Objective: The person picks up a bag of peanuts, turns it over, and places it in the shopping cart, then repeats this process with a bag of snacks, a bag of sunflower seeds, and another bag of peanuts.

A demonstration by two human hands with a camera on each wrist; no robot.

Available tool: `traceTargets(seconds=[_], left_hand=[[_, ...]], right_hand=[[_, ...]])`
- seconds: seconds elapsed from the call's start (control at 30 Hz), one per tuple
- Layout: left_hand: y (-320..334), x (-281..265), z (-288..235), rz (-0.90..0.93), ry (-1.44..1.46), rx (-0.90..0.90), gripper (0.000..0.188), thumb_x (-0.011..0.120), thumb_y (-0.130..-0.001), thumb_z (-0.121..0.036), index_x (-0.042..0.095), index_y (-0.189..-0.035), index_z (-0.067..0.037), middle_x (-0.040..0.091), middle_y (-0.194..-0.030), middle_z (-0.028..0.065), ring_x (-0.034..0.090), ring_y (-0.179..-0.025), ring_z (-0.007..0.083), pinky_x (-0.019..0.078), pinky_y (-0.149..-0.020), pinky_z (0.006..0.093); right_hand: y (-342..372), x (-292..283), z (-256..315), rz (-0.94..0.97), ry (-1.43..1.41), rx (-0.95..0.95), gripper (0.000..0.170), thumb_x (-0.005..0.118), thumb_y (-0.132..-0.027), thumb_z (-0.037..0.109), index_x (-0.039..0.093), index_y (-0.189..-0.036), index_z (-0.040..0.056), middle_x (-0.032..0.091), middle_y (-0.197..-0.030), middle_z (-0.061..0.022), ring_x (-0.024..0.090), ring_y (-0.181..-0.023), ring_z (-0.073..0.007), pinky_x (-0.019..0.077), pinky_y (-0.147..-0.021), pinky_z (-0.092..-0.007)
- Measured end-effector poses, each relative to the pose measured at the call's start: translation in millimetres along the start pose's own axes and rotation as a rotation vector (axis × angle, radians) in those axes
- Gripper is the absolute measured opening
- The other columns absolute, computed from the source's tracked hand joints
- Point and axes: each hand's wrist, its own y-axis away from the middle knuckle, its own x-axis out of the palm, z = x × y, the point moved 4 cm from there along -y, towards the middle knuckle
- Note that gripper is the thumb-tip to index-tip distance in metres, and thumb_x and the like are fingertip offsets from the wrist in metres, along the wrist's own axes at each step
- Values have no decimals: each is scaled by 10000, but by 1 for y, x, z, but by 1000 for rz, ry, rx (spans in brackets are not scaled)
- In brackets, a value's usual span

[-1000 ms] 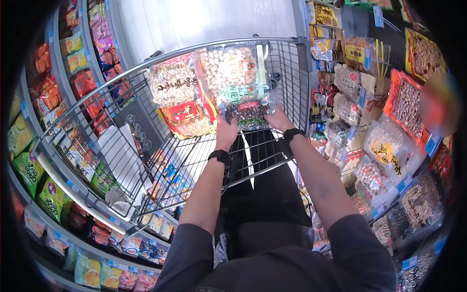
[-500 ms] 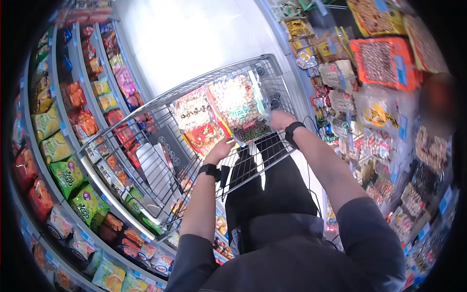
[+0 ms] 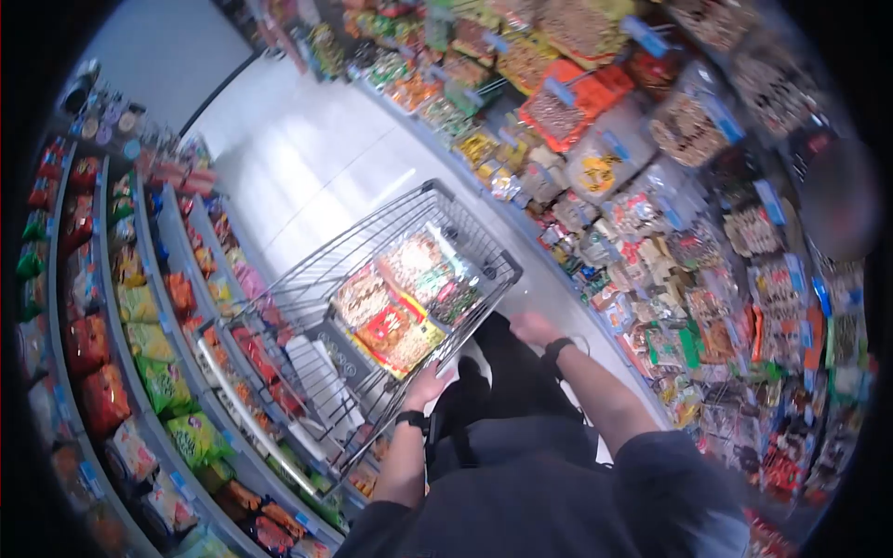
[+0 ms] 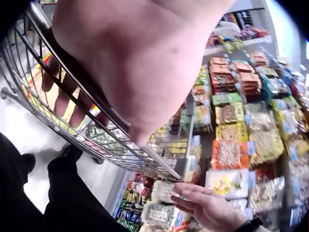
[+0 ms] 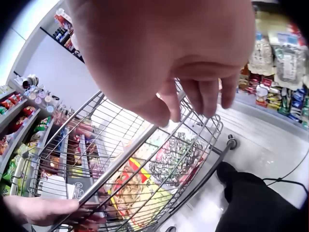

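My left hand (image 3: 426, 386) grips the near rim of a wire shopping cart (image 3: 512, 270). In the right wrist view the thumb of this left hand (image 5: 43, 210) lies along the rim while its fingers are inside the basket. The right hand (image 3: 535, 327) is off the cart, just outside its near corner, with loosely bent fingers and nothing in them. Inside the basket lie a clear bag of pale nuts (image 3: 414, 260), a red and yellow snack bag (image 3: 386, 330), and a clear bag with dark contents (image 5: 178, 159) at the near side.
Shelves of bagged snacks (image 3: 195, 437) run along the left of the aisle. On the right, a rack of packed nuts and dried foods (image 3: 595, 172) stands close by. A pale floor (image 3: 279, 177) stretches ahead, and a dark cable (image 5: 285, 180) hangs near my leg.
Both hands have drawn back from the dark-filled bag, which stays in the basket. The left has come to the near rim, the right outside the cart. My view has swung toward the right-hand rack.
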Motion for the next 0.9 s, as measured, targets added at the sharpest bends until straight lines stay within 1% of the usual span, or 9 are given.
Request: traceTargets(seconds=[0.07, 0.13, 0.17, 0.27, 0.4, 0.73, 0.8, 0.87, 0.9], left_hand=[[11, 5, -6, -112, -132, -20, 683, 527, -929, -509, 436, -1389, -12, 493, -1390, 224, 463, -1302, 349, 362, -1077, 393], [0, 18, 16, -165, -92, -10, 584, 529, -909, -507, 502, -1351, -126, 605, -1257, 189, 570, -1171, 361, 453, -975, 442], [-4, 22, 19, -225, -136, 55, 523, 519, -923, -486, 533, -1318, -143, 630, -1195, 192, 593, -1118, 371, 470, -936, 454], [26, 23, 5, -397, -283, 169, 385, 487, -955, -436, 618, -1211, -180, 679, -1009, 194, 645, -952, 395, 507, -811, 489], [39, 31, -3, -535, -395, 185, 368, 488, -957, -446, 690, -1114, -181, 688, -874, 187, 663, -824, 395, 518, -721, 500], [64, 56, -43, -546, -524, 134, 479, 529, -901, -565, 705, -1082, -157, 708, -799, 141, 684, -764, 356, 527, -705, 489], [64, 60, -48, -502, -489, 88, 553, 596, -831, -613, 696, -1080, -129, 714, -834, 143, 689, -815, 345, 531, -742, 479], [66, 64, -50, -498, -496, 45, 653, 651, -775, -619, 635, -1197, -121, 676, -1091, 189, 663, -983, 340, 526, -811, 462], [70, 68, -54, -509, -498, 60, 653, 651, -775, -619, 635, -1197, -121, 676, -1091, 189, 663, -983, 340, 526, -811, 462]], right_hand=[[26, 23, -42, -4, 42, 13, 391, 617, -823, 297, 677, -1137, 72, 686, -1115, -141, 631, -1061, -332, 492, -920, -415], [64, 46, -69, 188, -66, 57, 411, 635, -808, 320, 687, -1136, 78, 684, -1121, -149, 635, -1068, -322, 489, -926, -402], [90, 42, -69, 95, -39, 61, 414, 629, -849, 299, 665, -1168, 38, 697, -1088, -159, 658, -1014, -290, 498, -900, -385], [119, 49, -105, -100, -197, 128, 420, 621, -832, 325, 680, -1150, 58, 684, -1113, -171, 634, -1071, -327, 483, -932, -395], [165, 36, -121, -185, -362, 129, 387, 619, -860, 314, 681, -1142, 55, 706, -1047, -157, 668, -981, -308, 506, -888, -384], [263, 43, -193, -260, -673, 277, 381, 598, -904, 293, 646, -1189, 46, 688, -1011, -102, 664, -894, -196, 531, -775, -332], [283, 42, -216, -311, -712, 274, 368, 613, -881, 290, 673, -1146, 43, 707, -941, -105, 669, -838, -192, 531, -770, -337], [307, 34, -232, -327, -719, 241, 379, 612, -887, 298, 666, -1160, 40, 701, -958, -98, 661, -852, -182, 527, -758, -319], [319, 31, -242, -310, -782, 268, 384, 611, -900, 291, 648, -1189, 41, 691, -1022, -88, 655, -892, -170, 522, -759, -311]])
